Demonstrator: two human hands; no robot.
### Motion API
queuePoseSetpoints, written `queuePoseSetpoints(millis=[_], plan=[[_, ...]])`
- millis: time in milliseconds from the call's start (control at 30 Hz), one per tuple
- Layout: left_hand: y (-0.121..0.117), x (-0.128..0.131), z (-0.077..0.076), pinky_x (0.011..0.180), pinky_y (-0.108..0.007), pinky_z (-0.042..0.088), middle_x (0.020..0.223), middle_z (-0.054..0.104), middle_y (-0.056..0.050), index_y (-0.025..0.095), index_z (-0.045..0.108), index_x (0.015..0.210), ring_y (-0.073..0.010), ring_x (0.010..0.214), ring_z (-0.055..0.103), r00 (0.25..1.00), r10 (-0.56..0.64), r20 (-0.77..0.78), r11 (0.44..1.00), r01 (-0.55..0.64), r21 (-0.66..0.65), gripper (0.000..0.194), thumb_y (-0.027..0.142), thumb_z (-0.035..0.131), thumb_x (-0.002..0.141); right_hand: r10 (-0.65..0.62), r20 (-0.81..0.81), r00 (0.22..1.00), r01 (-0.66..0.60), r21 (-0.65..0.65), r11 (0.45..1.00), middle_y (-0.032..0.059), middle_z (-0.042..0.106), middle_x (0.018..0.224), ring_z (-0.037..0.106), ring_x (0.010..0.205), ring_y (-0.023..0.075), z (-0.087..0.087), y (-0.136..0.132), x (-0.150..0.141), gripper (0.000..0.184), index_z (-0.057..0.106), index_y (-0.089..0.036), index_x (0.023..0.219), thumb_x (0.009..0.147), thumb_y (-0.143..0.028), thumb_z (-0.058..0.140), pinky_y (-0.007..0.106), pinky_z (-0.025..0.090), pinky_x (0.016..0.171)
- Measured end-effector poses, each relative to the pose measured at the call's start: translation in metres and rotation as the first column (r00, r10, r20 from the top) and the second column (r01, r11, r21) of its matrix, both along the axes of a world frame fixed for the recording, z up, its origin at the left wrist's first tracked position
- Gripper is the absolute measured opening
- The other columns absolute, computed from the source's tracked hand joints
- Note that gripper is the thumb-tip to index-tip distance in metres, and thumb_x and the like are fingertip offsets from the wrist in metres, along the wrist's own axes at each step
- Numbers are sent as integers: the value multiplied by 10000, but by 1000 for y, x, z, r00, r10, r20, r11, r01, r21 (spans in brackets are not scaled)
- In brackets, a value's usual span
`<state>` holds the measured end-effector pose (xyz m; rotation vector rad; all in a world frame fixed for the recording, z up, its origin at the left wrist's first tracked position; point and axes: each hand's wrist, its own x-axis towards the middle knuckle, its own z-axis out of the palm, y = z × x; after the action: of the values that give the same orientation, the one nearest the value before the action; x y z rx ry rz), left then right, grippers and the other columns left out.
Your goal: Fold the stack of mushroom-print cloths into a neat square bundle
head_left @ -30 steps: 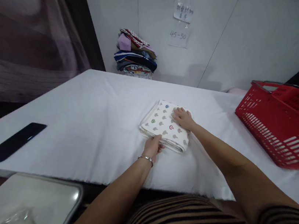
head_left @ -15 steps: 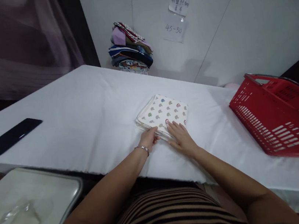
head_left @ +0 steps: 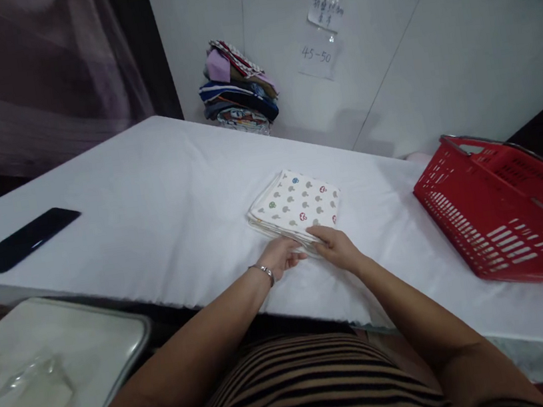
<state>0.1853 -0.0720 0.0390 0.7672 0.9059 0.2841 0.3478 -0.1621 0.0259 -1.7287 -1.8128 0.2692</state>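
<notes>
A folded white cloth [head_left: 296, 203] printed with small grey, red, blue and green mushroom-like shapes lies on the white-covered table. Its several layers show along the left and near edges. My right hand [head_left: 338, 246] pinches the near right corner, thumb on top and fingers hidden beneath. At the near edge, just left of it, my left hand [head_left: 281, 256] holds the layers with its fingers curled, a bracelet on the wrist. Part of the near edge is covered by both hands.
A red plastic basket [head_left: 500, 218] stands at the table's right. On the left lies a dark flat phone-like slab [head_left: 24, 239]. Folded fabrics [head_left: 238, 90] are stacked beyond the far edge, by the wall. A pale stool-like surface [head_left: 82, 331] with clear plastic sits at lower left.
My right hand has slid from lying flat on top of the cloth to its near corner and closed there. My left hand has shifted slightly right along the near edge.
</notes>
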Motion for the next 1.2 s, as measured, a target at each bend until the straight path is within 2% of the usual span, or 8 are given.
queuePoseSetpoints(millis=[133, 233, 300, 433, 600, 833, 1100, 1200], plan=[[-6, 6, 1, 386, -139, 367, 814, 664, -37, 156, 602, 928, -126, 602, 656, 999, -28, 29, 999, 27, 36, 229, 115, 618, 703, 14, -130, 991, -21, -58, 998, 22, 631, 1146, 590, 1033, 200, 7, -1, 2, 374, 593, -249, 1161, 797, -223, 514, 353, 474, 892], [-8, 11, -1, 376, -141, 368, 811, 676, -42, 155, 611, 932, -130, 593, 657, 999, -41, 36, 998, 39, 52, 221, 113, 604, 715, -26, -206, 978, 10, -78, 997, 19, 655, 1101, 610, 997, 195, 6, 2, 12, 317, 624, -246, 1117, 834, -269, 482, 352, 485, 878], [-9, 14, -5, 381, -144, 378, 793, 681, -41, 153, 612, 941, -113, 544, 639, 999, -46, 19, 997, 45, 60, 234, 119, 617, 709, -48, -156, 987, 43, -30, 999, 21, 660, 1088, 599, 1019, 196, 3, 8, 21, 294, 648, -248, 1071, 843, -261, 463, 366, 466, 912], [-10, 20, -10, 377, -146, 375, 784, 683, -36, 145, 607, 954, -79, 466, 594, 999, -33, -34, 994, 36, 99, 248, 152, 640, 708, -59, 96, 994, 50, 89, 995, 71, 620, 1156, 522, 1135, 227, -5, 27, 32, 274, 667, -213, 1035, 818, -251, 504, 402, 396, 997], [-15, 25, -14, 368, -154, 358, 803, 685, -47, 132, 609, 931, -83, 449, 589, 996, -20, -87, 988, 33, 150, 258, 196, 674, 690, -75, 242, 967, 60, 66, 996, 102, 615, 1151, 536, 1101, 230, -11, 38, 28, 283, 662, -184, 1048, 838, -267, 490, 400, 414, 970], [-20, 32, -21, 347, -157, 298, 794, 675, -33, 152, 618, 910, -74, 431, 564, 994, 8, -108, 974, 17, 225, 298, 278, 714, 657, -105, 269, 957, 101, 29, 994, 87, 579, 1213, 506, 1139, 226, -13, 36, 26, 297, 637, -207, 1092, 859, -272, 463, 423, 396, 977], [-20, 39, -22, 352, -193, 294, 642, 599, 10, 135, 608, 770, -53, 350, 446, 980, 88, -178, 943, -24, 332, 145, 215, 647, 655, -76, 214, 974, 70, 33, 997, 80, 592, 1187, 521, 1119, 212, -9, 38, 29, 289, 648, -205, 1065, 842, -285, 482, 383, 402, 976], [-21, 38, -21, 347, -192, 281, 605, 568, 24, 133, 593, 744, -45, 341, 414, 978, 105, -178, 933, -35, 357, 122, 201, 637, 652, -212, 163, 964, 201, 79, 976, 93, 549, 1248, 471, 1184, 226, -9, 52, 47, 313, 641, -186, 1078, 823, -298, 498, 390, 356, 1022]])
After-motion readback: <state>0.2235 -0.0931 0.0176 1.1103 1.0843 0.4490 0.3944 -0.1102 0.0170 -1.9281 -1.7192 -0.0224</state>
